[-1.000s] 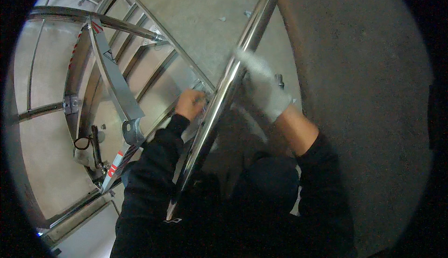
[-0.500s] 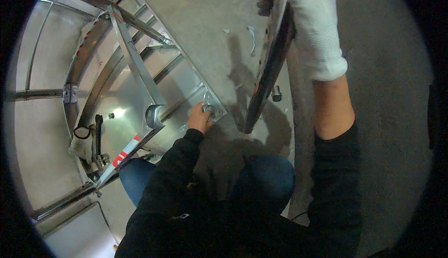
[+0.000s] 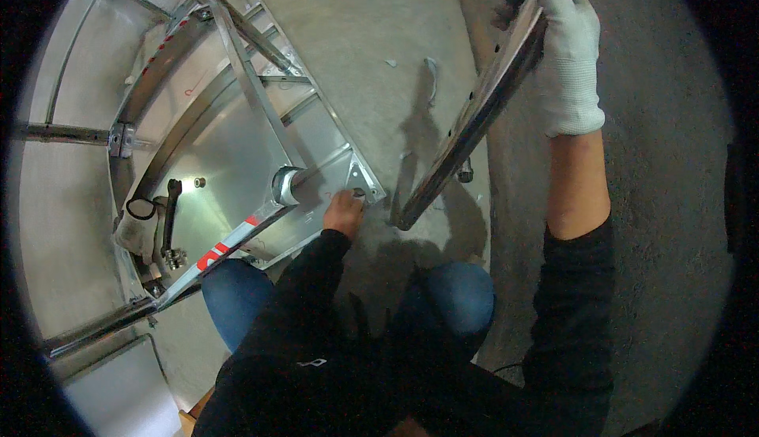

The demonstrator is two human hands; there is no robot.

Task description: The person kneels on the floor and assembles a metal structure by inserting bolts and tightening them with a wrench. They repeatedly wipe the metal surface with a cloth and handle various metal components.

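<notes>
My right hand (image 3: 571, 42), in a white knit glove, grips the upper part of a long metal tube (image 3: 490, 109) with small holes along its side. The tube slants down to the left, its lower end close to the floor in front of my knees. My bare left hand (image 3: 344, 214) is closed at the near corner of a metal frame (image 3: 336, 125). Between its fingertips shows a small round metal piece (image 3: 359, 193); most of it is hidden by the hand. Just left of that hand, a diagonal bar (image 3: 257, 85) meets a short open ring of tube (image 3: 286, 184).
A ratchet wrench (image 3: 169, 216), a small nut (image 3: 199, 182) and a light-coloured glove (image 3: 136, 230) lie on the metal panel (image 3: 233, 164) at left. A dark metal socket-like piece (image 3: 465, 171) is behind the tube. Plastic scraps (image 3: 431, 81) lie on the concrete floor.
The tube's upper end has swung right with my right hand, so it leans more. My left hand stays at the frame corner, slightly lower, covering more of the small metal piece.
</notes>
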